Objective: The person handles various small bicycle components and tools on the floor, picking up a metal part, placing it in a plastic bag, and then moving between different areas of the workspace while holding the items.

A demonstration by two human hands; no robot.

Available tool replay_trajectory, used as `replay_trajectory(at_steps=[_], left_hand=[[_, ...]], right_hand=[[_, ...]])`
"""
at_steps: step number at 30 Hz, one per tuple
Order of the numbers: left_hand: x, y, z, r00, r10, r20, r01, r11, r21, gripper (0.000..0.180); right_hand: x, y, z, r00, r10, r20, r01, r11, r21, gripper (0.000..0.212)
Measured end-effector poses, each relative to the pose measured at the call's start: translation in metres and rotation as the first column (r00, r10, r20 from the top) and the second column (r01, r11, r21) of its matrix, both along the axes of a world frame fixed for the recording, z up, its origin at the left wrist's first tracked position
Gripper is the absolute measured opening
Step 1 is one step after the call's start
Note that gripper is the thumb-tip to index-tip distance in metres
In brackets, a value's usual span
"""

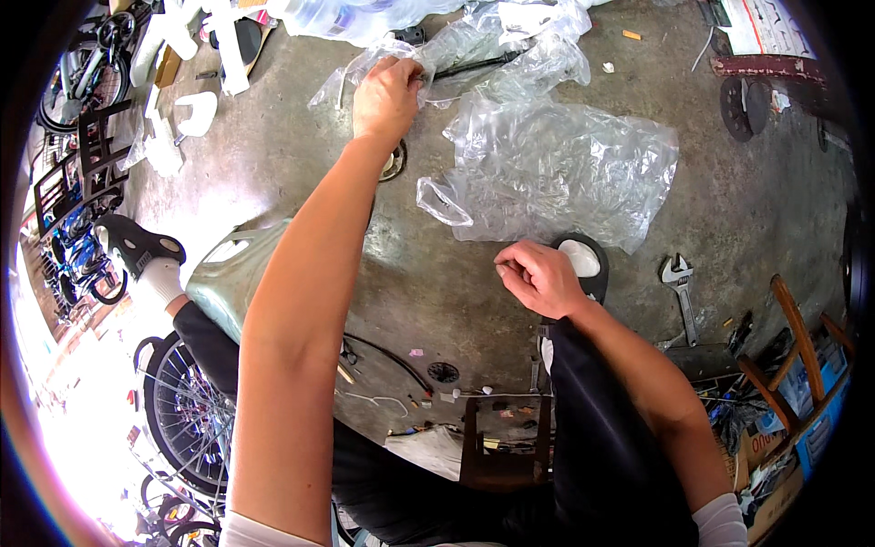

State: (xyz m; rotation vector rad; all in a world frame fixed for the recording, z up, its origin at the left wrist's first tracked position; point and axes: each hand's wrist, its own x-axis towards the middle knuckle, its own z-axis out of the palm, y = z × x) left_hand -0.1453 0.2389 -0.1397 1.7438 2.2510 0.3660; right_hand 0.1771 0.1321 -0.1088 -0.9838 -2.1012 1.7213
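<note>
My left hand (387, 102) reaches far forward, fingers curled down and closed on the edge of a crumpled clear plastic bag (556, 59). A thin black rod-like part (478, 64) lies in that plastic, just right of my fingers. The fingertips are partly hidden. A second, larger clear plastic bag (565, 169) is spread on the floor between my hands. My right hand (545, 281) hovers by my right knee, fingers loosely curled in with nothing visible in them. Under my left wrist a round metal part (394, 162) shows partly.
An adjustable wrench (680, 296) lies on the concrete floor to the right. A wooden frame (797, 356) stands at the lower right. A bicycle wheel (187, 415) and a pale green curved panel (239, 269) are on the left. White foam pieces (196, 114) lie at the far left.
</note>
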Motion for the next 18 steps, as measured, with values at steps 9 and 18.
replay_trajectory(at_steps=[9,18], left_hand=[[-0.009,0.011,0.004,0.889,-0.377,-0.259,0.372,0.925,-0.072,0.018],[-0.017,0.019,0.045,0.866,-0.458,-0.202,0.462,0.886,-0.029,0.019]], right_hand=[[0.000,0.001,0.001,1.000,-0.006,0.016,0.006,1.000,0.002,0.008],[0.000,0.000,-0.002,1.000,-0.004,0.029,0.004,1.000,-0.002,0.007]])
